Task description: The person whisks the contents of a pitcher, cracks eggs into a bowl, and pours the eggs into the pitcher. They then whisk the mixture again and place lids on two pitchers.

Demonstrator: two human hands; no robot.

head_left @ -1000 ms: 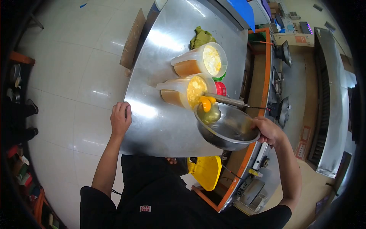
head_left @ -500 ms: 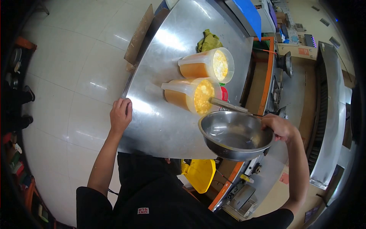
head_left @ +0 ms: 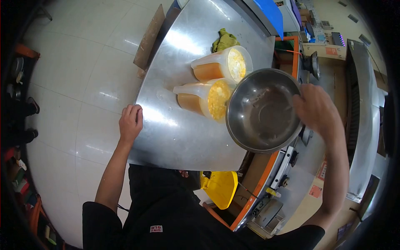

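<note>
My right hand [head_left: 317, 109] grips the rim of a metal mixing bowl [head_left: 266, 118], raised over the right edge of the steel table. Only a thin wet residue shows inside the bowl. My left hand [head_left: 131, 121] rests on the table's left edge, its fingers curled over it; whether they hold anything is hidden. Two clear plastic pitchers stand on the table: the nearer pitcher [head_left: 189, 104] holds frothy orange-yellow liquid, and the farther pitcher [head_left: 208, 71] has paler foam on top. The bowl hides most of the whisk in the nearer one.
A green cloth [head_left: 226, 40] lies behind the pitchers on the steel table [head_left: 187, 146]. At the back is a blue box [head_left: 268, 16]. A yellow bin lid [head_left: 221, 189] sticks out below the near edge. Gas burners [head_left: 287, 166] line the right. Another person's feet [head_left: 31, 118] show at far left.
My right hand has lifted the bowl up and to the right, tilting its inside toward me. The bowl now covers the whisk handle. My left hand has stayed at the table edge.
</note>
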